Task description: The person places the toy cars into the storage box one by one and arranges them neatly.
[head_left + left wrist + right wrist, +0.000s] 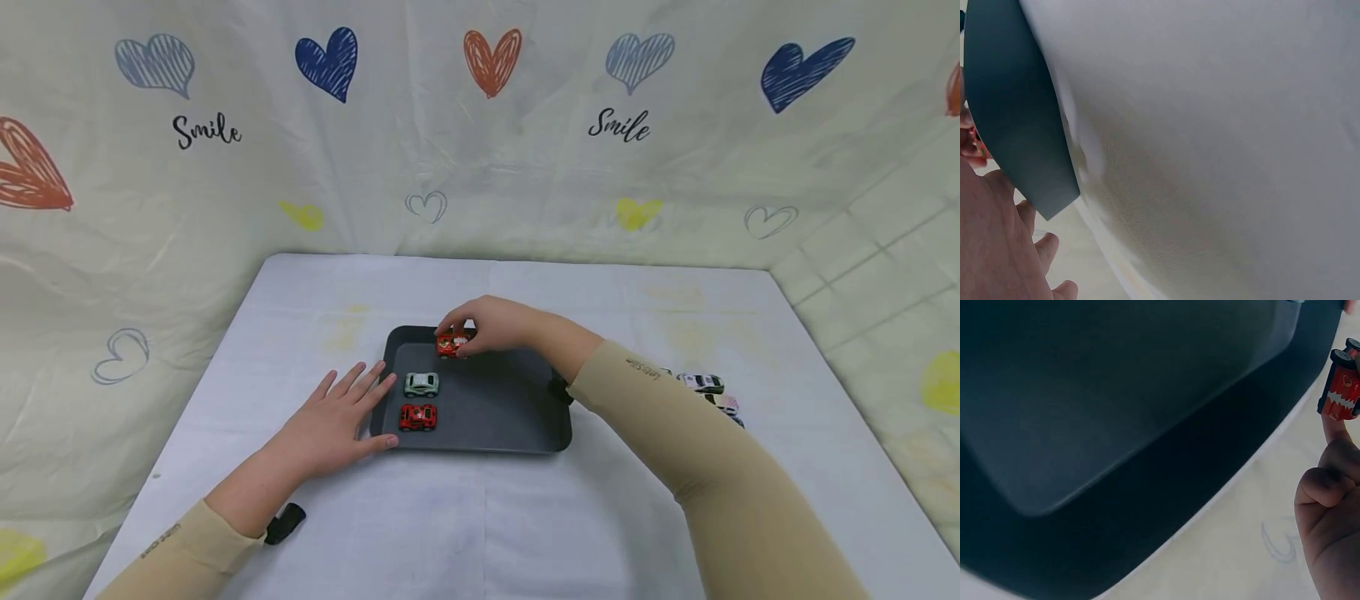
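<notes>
Toy-car tray (495,408): dark gray, with rounded corners and a raised rim, lying flat on the white-covered table (480,517) in front of a hanging cloth (487,167) printed with hearts and the word "Smile".
Left hand (330,425): fingers spread wide, gripping nothing; its fingertips reach the tray's left rim, and the thumb points to the near left corner.
Right hand (498,321): bent over the tray's far side, its hold narrow, thumb and fingers pinching one car.
Cars at the right (702,383): a small cluster on the table, well apart from the tray, partly hidden from me by the right forearm.
Pinched red car (446,344): at the tray's far left corner, with a white jagged marking; I cannot tell whether its wheels touch the tray.
Pale green car (422,384): upright inside the tray, near the left side.
Other red car (417,417): upright just beside the green one, on the near side.
</notes>
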Demonstrator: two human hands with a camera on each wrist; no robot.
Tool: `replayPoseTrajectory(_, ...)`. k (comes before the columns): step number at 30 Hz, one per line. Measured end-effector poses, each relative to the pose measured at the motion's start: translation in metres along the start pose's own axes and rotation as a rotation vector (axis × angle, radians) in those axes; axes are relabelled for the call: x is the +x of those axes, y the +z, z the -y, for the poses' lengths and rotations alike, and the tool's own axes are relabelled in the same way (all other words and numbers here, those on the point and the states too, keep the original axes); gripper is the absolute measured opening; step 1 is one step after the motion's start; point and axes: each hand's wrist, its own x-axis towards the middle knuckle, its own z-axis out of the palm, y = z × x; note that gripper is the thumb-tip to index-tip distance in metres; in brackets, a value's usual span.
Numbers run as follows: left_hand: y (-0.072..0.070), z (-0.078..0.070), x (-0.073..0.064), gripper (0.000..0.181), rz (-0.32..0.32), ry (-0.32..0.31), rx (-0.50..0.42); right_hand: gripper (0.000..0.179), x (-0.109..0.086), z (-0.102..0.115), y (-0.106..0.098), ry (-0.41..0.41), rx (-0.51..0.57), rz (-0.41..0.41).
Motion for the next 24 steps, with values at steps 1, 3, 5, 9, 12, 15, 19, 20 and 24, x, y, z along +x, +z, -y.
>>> replayPoseTrajectory(1, 0.0, 0.0, 0.0, 0.096, -0.001, 0.001, 0.001, 0.04, 0.003, 0.002, 0.002, -0.002, -0.01, 0.0)
replayPoseTrajectory(3, 0.0, 0.0, 0.0, 0.096, -0.006, 0.003, 0.004, 0.04, 0.009, 0.004, 0.006, 0.0, -0.035, 0.004)
replayPoseTrajectory(5, 0.0, 0.0, 0.0, 0.096, -0.015, 0.006, 0.002, 0.04, 0.016, 0.007, 0.01, 0.008, -0.07, 0.011)
replayPoseTrajectory(9, 0.001, 0.001, 0.0, 0.095, -0.031, 0.015, -0.004, 0.04, 0.026, 0.012, 0.02, 0.029, -0.168, 0.02)
replayPoseTrajectory(12, 0.002, 0.001, -0.001, 0.095, -0.041, 0.024, -0.014, 0.039, 0.031, 0.014, 0.025, 0.052, -0.222, 0.02)
replayPoseTrajectory(15, 0.002, 0.002, -0.001, 0.095, -0.039, 0.025, -0.016, 0.038, 0.035, 0.015, 0.03, 0.067, -0.262, 0.027)
replayPoseTrajectory(19, 0.0, 0.001, -0.001, 0.095, -0.026, 0.02, -0.018, 0.038, 0.039, 0.014, 0.036, 0.068, -0.294, 0.039)
replayPoseTrajectory(20, 0.0, 0.001, -0.001, 0.095, -0.023, 0.019, -0.017, 0.037, 0.04, 0.014, 0.038, 0.067, -0.3, 0.041)
replayPoseTrajectory(24, 0.0, 0.001, -0.001, 0.095, -0.018, 0.016, -0.013, 0.036, 0.044, 0.014, 0.043, 0.07, -0.315, 0.037)
